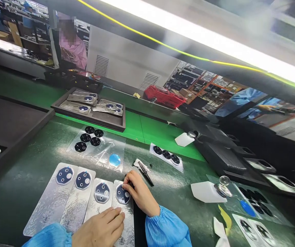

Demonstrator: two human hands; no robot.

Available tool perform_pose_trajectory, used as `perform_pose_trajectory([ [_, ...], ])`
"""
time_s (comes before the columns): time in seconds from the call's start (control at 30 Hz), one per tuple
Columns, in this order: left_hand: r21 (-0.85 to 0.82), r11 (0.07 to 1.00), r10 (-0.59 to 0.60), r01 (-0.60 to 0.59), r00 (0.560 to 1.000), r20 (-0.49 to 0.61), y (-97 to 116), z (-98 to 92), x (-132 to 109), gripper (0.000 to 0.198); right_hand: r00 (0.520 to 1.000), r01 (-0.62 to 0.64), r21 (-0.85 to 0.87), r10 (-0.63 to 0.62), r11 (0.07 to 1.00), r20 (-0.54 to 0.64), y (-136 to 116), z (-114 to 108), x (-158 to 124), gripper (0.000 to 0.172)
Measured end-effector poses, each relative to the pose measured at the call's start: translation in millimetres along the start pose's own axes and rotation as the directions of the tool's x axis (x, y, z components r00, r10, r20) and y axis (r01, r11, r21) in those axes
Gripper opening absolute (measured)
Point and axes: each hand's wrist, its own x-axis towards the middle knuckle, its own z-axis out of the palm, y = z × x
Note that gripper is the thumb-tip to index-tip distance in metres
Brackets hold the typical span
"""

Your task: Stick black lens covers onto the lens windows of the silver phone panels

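Observation:
Several silver phone back covers lie side by side on the green mat in front of me. My left hand (98, 230) rests flat, fingers stretched, on the lower part of the rightmost cover (125, 219). My right hand (139, 192) is curled, its fingertips pressing at the edge of that cover's dark camera ring (122, 194). What the fingertips pinch, if anything, is too small to see. Black tweezers (145, 173) lie just beyond my right hand. Both wrists wear blue sleeves.
A clear sheet with black lens rings (90, 138) and a blue disc (114, 160) lies beyond the covers. A strip of rings (166, 156), a white dispenser bottle (209, 191), a tray of covers (91, 113) and dark trays (229, 161) surround. A person in pink sits far left.

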Motion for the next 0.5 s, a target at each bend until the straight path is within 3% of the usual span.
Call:
perform_pose_trajectory([
  [0.3,-0.122,0.992,-0.007,0.009,1.0,0.02,-2.5,-10.4,-0.8,0.051,0.994,0.089,-0.054,-0.085,0.995,0.068,-1.9,1.9,-0.8,0.02],
  [0.5,-0.285,0.953,-0.11,0.106,0.994,0.001,-0.9,-13.3,-0.2,0.048,0.973,0.19,-0.011,-0.187,0.982,0.139,-26.2,-8.3,-56.8,0.018],
])
